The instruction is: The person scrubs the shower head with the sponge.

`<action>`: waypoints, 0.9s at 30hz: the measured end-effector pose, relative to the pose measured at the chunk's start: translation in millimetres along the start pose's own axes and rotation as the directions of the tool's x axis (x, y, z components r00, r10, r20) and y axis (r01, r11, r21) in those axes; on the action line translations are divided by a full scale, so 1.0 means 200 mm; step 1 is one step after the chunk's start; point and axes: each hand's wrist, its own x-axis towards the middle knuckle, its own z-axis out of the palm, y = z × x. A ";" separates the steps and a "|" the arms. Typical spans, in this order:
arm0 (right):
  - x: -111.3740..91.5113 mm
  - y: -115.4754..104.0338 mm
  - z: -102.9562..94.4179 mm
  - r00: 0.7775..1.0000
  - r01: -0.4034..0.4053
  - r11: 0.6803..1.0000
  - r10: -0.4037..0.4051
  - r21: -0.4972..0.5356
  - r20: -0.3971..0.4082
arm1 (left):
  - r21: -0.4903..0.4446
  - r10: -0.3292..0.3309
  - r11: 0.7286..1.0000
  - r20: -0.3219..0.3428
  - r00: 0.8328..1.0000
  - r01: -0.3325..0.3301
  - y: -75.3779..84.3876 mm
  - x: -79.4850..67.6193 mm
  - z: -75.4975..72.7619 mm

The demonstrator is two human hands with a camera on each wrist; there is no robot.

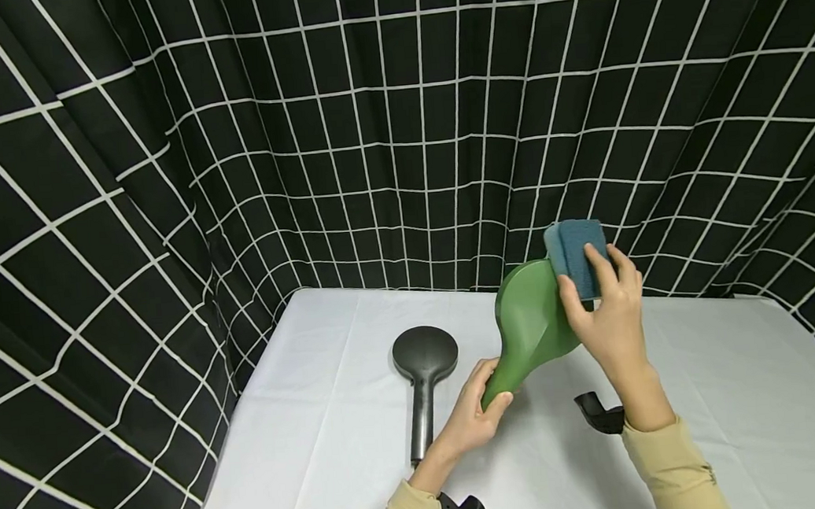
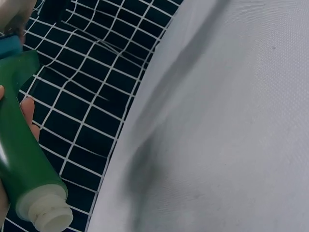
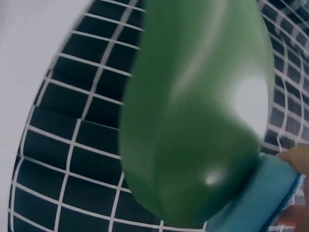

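A green shower head is held tilted above the table, its back turned up in the head view. My left hand grips it by the handle, and a white connector sticks out at the handle's end. My right hand pinches a blue sponge between thumb and fingers. In the right wrist view the sponge lies against the rim of the rounded green head. The face of the shower head is hidden in the head view.
A dark grey shower head lies on the white-covered table, left of my hands, with its handle toward me. Black cloth with a white grid hangs behind the table and on both sides. Black wrist mounts sit at both wrists.
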 end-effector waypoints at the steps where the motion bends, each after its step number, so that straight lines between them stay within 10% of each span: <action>1: 0.00 0.00 -0.01 0.999 -0.037 0.999 0.037 -0.003 -0.013 | 0.000 -0.003 1.000 -0.001 1.000 0.003 0.00 0.00 0.00; 4: -0.01 -0.01 -0.01 0.999 -0.041 0.999 0.041 -0.014 -0.019 | 0.021 0.001 1.000 -0.004 1.000 -0.001 0.01 0.00 0.00; 8: -0.07 -0.06 0.04 0.983 0.182 0.983 -0.182 0.007 0.009 | 0.080 0.030 0.996 -0.007 1.000 -0.029 0.03 0.00 -0.01; 17: -0.21 -0.09 0.10 0.760 0.598 0.783 -0.621 0.171 0.191 | 0.021 0.084 0.996 -0.005 0.996 -0.084 -0.01 0.00 -0.02; 19: -0.19 -0.07 0.09 0.774 0.587 0.790 -0.612 0.175 0.166 | 0.001 0.088 0.996 -0.005 0.996 -0.088 -0.02 0.00 -0.02; 27: -0.04 0.05 0.01 0.982 0.189 0.980 -0.189 0.061 -0.013 | -0.101 0.004 0.995 0.020 1.000 -0.002 -0.01 -0.01 -0.02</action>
